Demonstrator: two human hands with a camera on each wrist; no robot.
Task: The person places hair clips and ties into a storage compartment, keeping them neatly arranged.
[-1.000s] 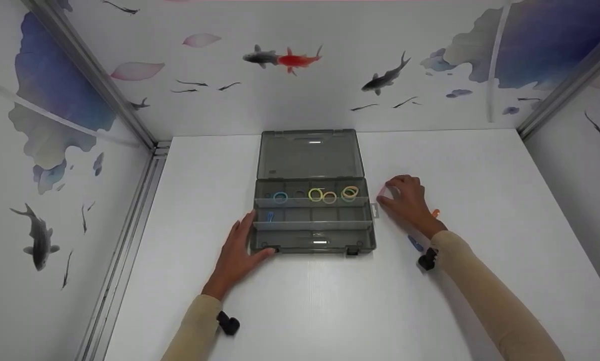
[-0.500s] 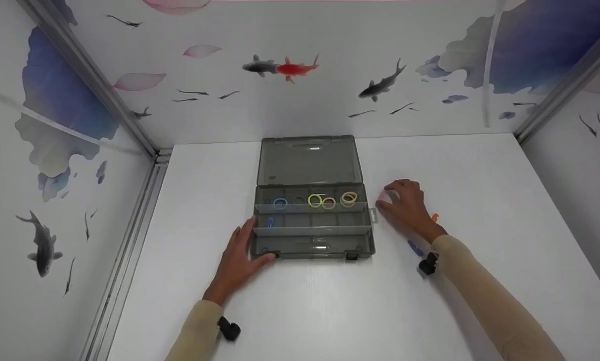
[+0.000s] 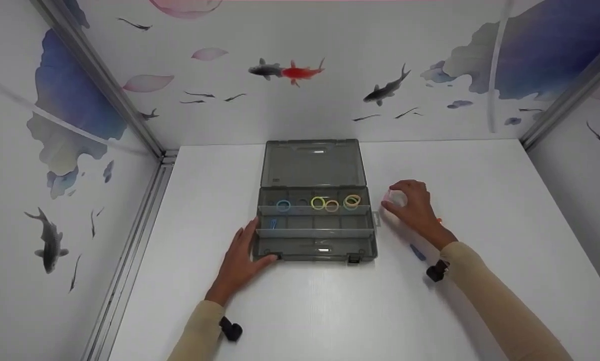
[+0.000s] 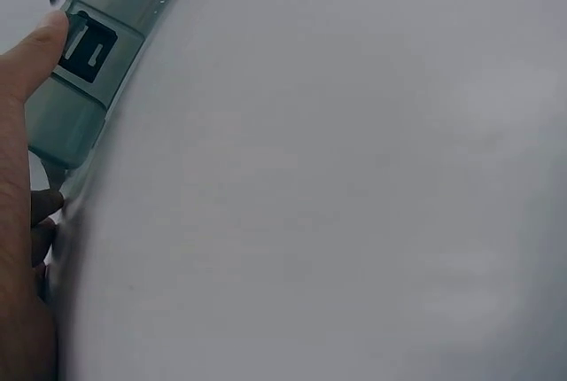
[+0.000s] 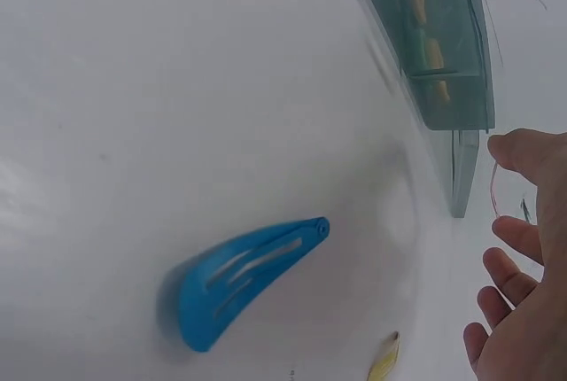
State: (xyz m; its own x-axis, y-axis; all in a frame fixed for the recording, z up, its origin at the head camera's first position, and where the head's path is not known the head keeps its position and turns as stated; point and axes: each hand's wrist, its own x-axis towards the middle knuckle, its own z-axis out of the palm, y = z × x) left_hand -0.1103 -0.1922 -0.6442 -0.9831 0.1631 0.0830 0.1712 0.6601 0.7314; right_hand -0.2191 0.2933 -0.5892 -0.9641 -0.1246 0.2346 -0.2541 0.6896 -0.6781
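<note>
A grey see-through organizer box (image 3: 315,245) stands with its lid (image 3: 315,165) folded back. My left hand (image 3: 237,273) rests on its front left corner: fingers along the side, thumb at a front latch (image 4: 87,47). To the right of the box, my right hand (image 3: 415,203) pinches a thin pink hair tie (image 5: 493,188) between thumb and index finger. The other fingers of that hand are loosely bent. In the back row lie a blue hair tie (image 3: 277,206), a yellow one (image 3: 312,203) and several more. A blue snap hair clip (image 3: 273,223) sits in the middle row.
On the table near the right wrist lies another blue snap hair clip (image 3: 417,251). A small orange piece (image 3: 439,220) shows partly behind that wrist. A clear hanging tab (image 3: 377,219) sticks out from the box's right side. A patterned wall stands behind the table.
The whole view has shifted slightly as the head moved. My right hand keeps the pink hair tie, which now shows rounder between the fingers. My left hand stays on the box corner.
</note>
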